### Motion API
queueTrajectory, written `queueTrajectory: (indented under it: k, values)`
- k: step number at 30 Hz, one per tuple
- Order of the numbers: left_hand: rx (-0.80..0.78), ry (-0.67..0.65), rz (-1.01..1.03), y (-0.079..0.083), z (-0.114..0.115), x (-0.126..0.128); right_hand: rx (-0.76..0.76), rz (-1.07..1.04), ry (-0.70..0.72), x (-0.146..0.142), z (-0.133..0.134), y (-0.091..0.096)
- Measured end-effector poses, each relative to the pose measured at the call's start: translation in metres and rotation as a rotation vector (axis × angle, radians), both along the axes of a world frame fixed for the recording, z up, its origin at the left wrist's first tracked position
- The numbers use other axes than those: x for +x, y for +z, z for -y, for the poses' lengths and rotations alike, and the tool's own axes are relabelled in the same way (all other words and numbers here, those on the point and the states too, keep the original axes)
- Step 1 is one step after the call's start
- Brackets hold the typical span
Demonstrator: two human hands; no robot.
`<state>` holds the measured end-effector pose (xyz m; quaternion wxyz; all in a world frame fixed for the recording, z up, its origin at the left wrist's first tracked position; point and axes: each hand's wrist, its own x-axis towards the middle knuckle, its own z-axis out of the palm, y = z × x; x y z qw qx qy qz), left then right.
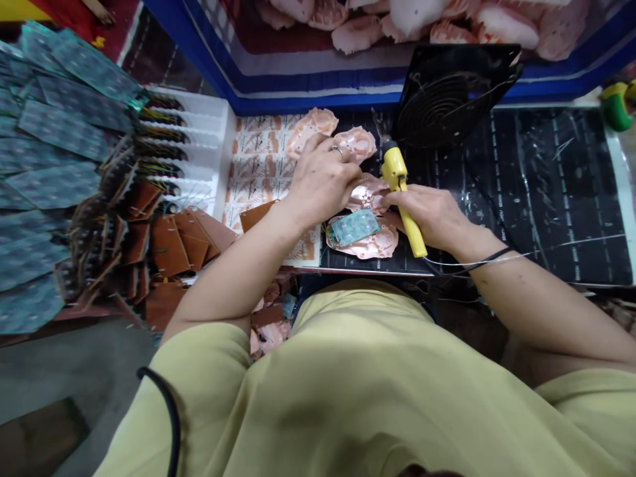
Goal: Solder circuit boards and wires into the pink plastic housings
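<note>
Soft light on my feed
I see glare on the black mat [536, 205], the stacked boards [59, 189] blurred, the yellow tool [395, 169] clearer, edges stretched.

a crowded table [541, 218]

ahead of the right hand [427, 212] stands a black fan [442, 99], tilted, with a blue bin [298, 103] reaching across beyond both hands. a printed sheet [256, 159] lies to the left of the left hand [322, 172]; farther out that way are a white tray [209, 126] and overlapping teal boards [54, 185]. well to the right of the right hand sits a green-and-yellow object [616, 106], its kind unclear.
</note>
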<state>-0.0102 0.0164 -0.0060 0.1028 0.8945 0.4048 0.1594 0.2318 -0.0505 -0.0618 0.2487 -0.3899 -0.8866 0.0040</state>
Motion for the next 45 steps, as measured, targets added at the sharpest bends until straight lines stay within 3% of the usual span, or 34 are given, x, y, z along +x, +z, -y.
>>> queueTrajectory:
  k: [3,9,17,22,24,29,37,45]
  values:
    - [-0.150,0.008,-0.025,-0.012,-0.009,0.002,0.113,-0.108,-0.004,0.000,0.012,0.003]
    - [-0.304,0.034,0.101,-0.017,-0.008,0.002,0.208,-0.310,-0.085,0.001,0.038,0.015]
    - [-0.341,0.085,0.215,-0.027,-0.007,-0.003,0.143,-0.367,-0.063,0.008,0.071,0.029]
    - [-0.227,0.077,0.109,-0.026,-0.009,-0.004,0.291,-0.349,-0.368,0.025,0.086,0.032]
    - [-0.197,0.068,0.062,-0.029,-0.010,-0.004,0.276,-0.387,-0.440,0.028,0.087,0.029]
    - [-0.186,0.076,0.042,-0.032,-0.008,-0.001,0.147,-0.486,-0.384,0.025,0.082,0.017]
    - [-0.191,0.078,0.021,-0.031,-0.006,0.001,0.205,-0.554,-0.247,0.019,0.069,0.005]
    - [-0.175,0.073,-0.021,-0.029,-0.003,0.003,0.081,-0.577,-0.216,0.021,0.065,0.002]
